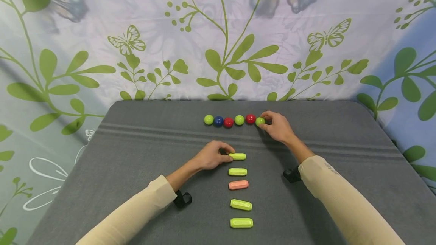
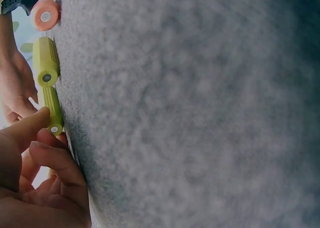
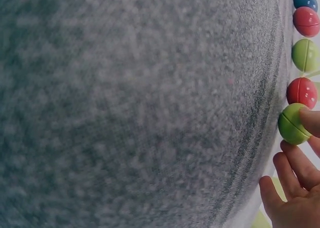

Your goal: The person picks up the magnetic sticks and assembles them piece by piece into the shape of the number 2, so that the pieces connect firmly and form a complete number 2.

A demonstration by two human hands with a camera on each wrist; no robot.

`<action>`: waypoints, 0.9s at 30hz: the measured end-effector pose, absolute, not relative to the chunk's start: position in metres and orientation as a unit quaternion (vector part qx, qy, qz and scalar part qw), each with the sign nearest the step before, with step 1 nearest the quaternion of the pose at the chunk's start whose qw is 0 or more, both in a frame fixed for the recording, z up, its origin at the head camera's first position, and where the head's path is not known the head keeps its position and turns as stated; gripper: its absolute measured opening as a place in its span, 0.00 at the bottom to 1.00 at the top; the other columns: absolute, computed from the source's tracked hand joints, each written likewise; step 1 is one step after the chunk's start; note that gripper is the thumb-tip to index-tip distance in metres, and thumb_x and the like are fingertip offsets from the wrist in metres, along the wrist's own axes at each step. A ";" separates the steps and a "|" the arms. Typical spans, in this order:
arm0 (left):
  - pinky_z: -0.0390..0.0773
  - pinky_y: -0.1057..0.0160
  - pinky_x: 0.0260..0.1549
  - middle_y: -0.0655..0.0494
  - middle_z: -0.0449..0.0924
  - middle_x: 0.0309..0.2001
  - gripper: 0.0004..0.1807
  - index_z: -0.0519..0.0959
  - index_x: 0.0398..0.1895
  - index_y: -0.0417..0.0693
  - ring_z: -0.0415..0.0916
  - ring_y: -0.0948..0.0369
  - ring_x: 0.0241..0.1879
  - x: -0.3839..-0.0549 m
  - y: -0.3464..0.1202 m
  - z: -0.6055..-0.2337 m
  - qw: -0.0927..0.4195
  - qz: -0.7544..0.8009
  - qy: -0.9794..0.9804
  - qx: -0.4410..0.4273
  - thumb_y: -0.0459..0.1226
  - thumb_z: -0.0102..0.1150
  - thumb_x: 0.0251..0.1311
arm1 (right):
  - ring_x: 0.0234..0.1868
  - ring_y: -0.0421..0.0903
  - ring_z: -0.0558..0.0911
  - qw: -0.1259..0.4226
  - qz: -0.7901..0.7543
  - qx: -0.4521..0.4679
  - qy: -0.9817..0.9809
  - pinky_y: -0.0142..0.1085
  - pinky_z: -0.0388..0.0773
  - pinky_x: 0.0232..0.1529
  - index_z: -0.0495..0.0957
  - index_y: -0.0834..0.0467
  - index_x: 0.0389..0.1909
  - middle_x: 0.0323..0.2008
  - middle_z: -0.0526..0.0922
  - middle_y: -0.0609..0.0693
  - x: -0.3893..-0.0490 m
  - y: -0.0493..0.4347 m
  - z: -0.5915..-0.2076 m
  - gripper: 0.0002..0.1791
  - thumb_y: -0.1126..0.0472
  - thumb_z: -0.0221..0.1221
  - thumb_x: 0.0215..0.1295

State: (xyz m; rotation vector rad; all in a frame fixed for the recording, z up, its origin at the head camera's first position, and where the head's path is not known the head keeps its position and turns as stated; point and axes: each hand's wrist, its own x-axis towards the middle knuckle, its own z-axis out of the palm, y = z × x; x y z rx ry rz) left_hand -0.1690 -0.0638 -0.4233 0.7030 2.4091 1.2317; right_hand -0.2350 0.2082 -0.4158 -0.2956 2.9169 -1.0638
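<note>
My left hand pinches the left end of a yellow-green ribbed rod, the farthest in a column lying on the table. In the left wrist view, thumb and fingers meet at that rod's near end. Farther back, my right hand grips a glossy lime-green ball at the right end of a row. In the right wrist view, the thumb lies over this ball, and a seam line circles it. Beside it, a red ball sits very close or touching.
Leftward the row continues with green, red, blue and green balls. Below the held rod lie a yellow-green rod, a pink rod and two more yellow-green rods. A patterned cloth hangs behind the grey table.
</note>
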 end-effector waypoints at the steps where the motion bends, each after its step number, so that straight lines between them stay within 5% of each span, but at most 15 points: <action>1: 0.72 0.68 0.25 0.55 0.80 0.36 0.10 0.84 0.46 0.41 0.72 0.67 0.22 -0.169 -0.064 -0.424 0.173 0.435 0.849 0.246 0.32 0.66 0.61 | 0.56 0.65 0.74 0.011 -0.339 -0.094 0.936 0.60 0.68 0.54 0.75 0.66 0.56 0.54 0.77 0.70 -0.235 0.208 -0.416 0.18 0.64 0.60 0.69; 27: 0.74 0.67 0.24 0.56 0.80 0.35 0.10 0.84 0.46 0.41 0.73 0.65 0.22 -0.172 -0.064 -0.426 0.189 0.444 0.842 0.240 0.32 0.66 0.62 | 0.49 0.59 0.79 -0.002 -0.357 -0.151 0.922 0.56 0.72 0.51 0.79 0.64 0.51 0.46 0.82 0.61 -0.212 0.203 -0.406 0.17 0.58 0.64 0.67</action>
